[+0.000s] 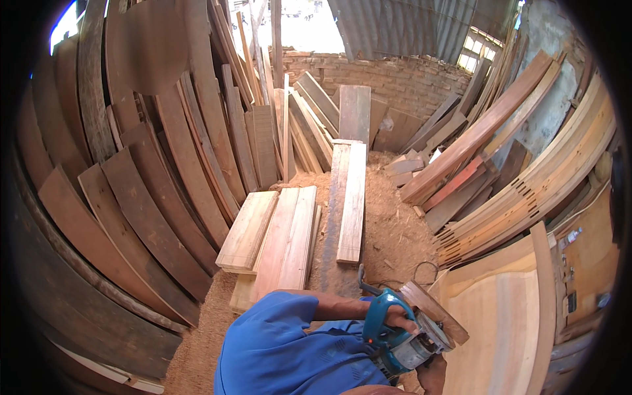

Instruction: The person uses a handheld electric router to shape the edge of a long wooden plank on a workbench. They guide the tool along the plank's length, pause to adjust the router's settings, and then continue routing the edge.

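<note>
Teal power tool (pixel 395 336) — right hand (pixel 400 318) fingers clenched on handle; left hand (pixel 432 375) fingers unclear | plank stacks (pixel 283 237); sawdust floor (pixel 395 230)

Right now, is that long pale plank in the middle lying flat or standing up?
Lying flat. The plank rests lengthwise on a darker board over the sawdust floor, unlike the boards leaning against the wall.

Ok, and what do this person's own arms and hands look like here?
The left arm wears a loose, bright blue short sleeve; the forearm beyond it and the left hand are bare, with no glove, watch or ring to be seen. The right hand shows only in part under the power tool. It is also gloveless, and its sleeve is out of view.
</note>
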Action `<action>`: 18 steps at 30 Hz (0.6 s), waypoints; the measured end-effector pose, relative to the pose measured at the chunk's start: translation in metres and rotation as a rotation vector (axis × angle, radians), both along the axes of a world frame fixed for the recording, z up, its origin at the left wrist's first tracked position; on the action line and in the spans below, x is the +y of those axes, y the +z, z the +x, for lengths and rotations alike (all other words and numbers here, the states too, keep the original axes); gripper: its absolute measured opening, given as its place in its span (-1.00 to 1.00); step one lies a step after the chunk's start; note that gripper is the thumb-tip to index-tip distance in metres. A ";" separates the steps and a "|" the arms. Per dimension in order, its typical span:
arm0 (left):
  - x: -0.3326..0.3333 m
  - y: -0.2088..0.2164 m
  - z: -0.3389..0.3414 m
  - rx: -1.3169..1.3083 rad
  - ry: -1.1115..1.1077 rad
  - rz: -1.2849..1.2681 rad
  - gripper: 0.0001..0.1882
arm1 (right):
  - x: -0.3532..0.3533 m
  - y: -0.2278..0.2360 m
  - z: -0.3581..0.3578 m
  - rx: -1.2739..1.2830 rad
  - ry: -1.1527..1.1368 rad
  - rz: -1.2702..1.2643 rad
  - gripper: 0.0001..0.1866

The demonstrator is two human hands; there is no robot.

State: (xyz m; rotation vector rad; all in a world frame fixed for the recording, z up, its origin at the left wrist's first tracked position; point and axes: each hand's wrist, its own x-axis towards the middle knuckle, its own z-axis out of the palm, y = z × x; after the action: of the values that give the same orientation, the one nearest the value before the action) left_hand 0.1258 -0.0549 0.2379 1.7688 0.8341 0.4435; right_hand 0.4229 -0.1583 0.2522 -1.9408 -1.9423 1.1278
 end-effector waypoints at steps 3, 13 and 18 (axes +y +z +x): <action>-0.002 0.017 -0.007 -0.004 -0.044 -0.076 -0.27 | -0.005 -0.022 0.015 0.432 -0.186 -0.036 -0.40; -0.001 -0.002 -0.004 -0.081 -0.044 0.045 -0.34 | -0.012 -0.106 -0.015 1.142 -0.746 0.237 -0.49; 0.009 0.007 -0.006 0.065 -0.147 0.120 -0.40 | -0.013 -0.098 -0.017 1.095 -0.863 0.149 -0.63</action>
State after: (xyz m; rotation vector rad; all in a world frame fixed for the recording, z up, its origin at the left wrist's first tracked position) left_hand 0.1201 -0.0461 0.2444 1.9494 0.7286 0.3466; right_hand 0.4056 -0.1710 0.1543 -1.3041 -0.5164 1.2533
